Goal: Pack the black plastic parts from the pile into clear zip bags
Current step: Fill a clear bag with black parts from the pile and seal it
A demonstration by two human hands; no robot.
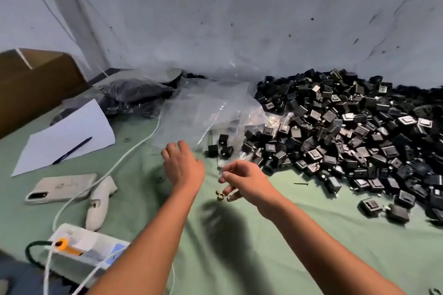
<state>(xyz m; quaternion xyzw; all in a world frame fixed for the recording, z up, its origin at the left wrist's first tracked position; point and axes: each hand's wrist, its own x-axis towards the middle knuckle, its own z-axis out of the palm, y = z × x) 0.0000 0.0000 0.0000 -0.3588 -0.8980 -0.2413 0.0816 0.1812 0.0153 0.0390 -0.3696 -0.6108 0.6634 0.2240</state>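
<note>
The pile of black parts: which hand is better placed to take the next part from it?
The right hand, probably. It is on the side of the pile, close to its near edge. The left hand is farther off, reaching toward the clear bags.

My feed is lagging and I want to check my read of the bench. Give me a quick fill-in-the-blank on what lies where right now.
1. The pile of black plastic parts lies on the person's ____ side.
2. A dark pen rests on a sheet of white ____.
3. The cloth covering the table is ____ in colour.
4. The left hand reaches toward the clear zip ____.

Missing words: right; paper; green; bags
</note>
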